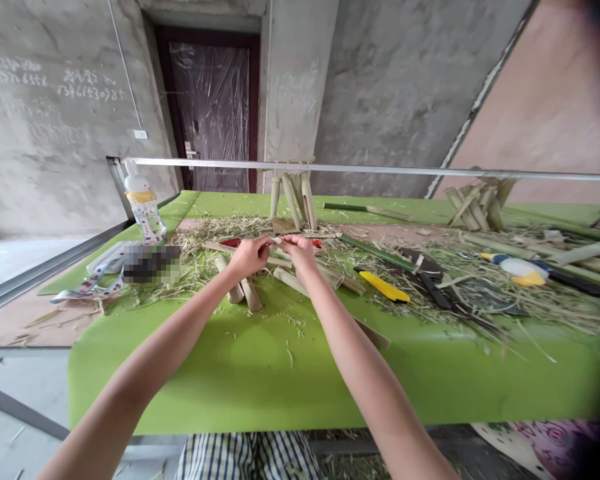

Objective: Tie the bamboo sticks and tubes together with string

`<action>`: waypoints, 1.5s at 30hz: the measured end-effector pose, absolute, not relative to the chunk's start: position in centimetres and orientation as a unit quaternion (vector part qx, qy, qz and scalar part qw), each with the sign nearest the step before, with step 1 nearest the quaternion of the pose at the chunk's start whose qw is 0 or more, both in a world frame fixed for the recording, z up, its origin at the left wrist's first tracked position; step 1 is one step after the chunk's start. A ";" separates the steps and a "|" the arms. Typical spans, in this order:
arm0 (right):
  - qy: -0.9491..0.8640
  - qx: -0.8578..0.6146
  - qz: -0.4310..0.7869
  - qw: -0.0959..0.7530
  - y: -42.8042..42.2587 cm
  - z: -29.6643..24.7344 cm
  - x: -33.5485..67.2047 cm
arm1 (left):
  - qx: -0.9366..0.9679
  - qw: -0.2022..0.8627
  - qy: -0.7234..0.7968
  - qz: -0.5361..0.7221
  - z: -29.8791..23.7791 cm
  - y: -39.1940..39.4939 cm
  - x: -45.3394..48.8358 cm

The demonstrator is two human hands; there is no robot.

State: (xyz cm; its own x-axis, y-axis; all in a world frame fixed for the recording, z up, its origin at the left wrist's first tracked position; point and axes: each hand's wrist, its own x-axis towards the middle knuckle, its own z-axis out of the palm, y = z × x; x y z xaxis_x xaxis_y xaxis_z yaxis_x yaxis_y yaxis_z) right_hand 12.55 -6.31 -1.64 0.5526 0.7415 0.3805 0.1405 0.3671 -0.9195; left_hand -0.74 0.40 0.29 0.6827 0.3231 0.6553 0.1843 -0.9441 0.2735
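1. Head view: the left hand and the right hand are drawn close together over a green table covering.
2. Small pale piece (too small to identify further), pinched narrowly in the fingertips of both hands.
3. Cut bamboo sections, lying below and beside the hands.
4. Yellow-handled tool, lying right of the bamboo sections, apart from both hands.
5. Bamboo tubes, standing beyond the hands, near loose shavings.
6. Rabbit-topped bottle, upright at left.
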 end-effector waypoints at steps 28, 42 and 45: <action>-0.597 -0.749 0.063 0.279 -7.9 -1.5 15.1 | 0.946 -0.022 0.257 0.196 1.0 1.3 -1.4; -0.538 -0.749 0.080 0.380 -7.5 -1.5 15.6 | 0.951 0.119 0.214 0.191 1.0 1.1 -1.5; -0.499 -0.707 0.156 0.475 -7.5 -1.6 15.3 | 0.952 0.110 0.221 0.184 0.8 0.9 -1.2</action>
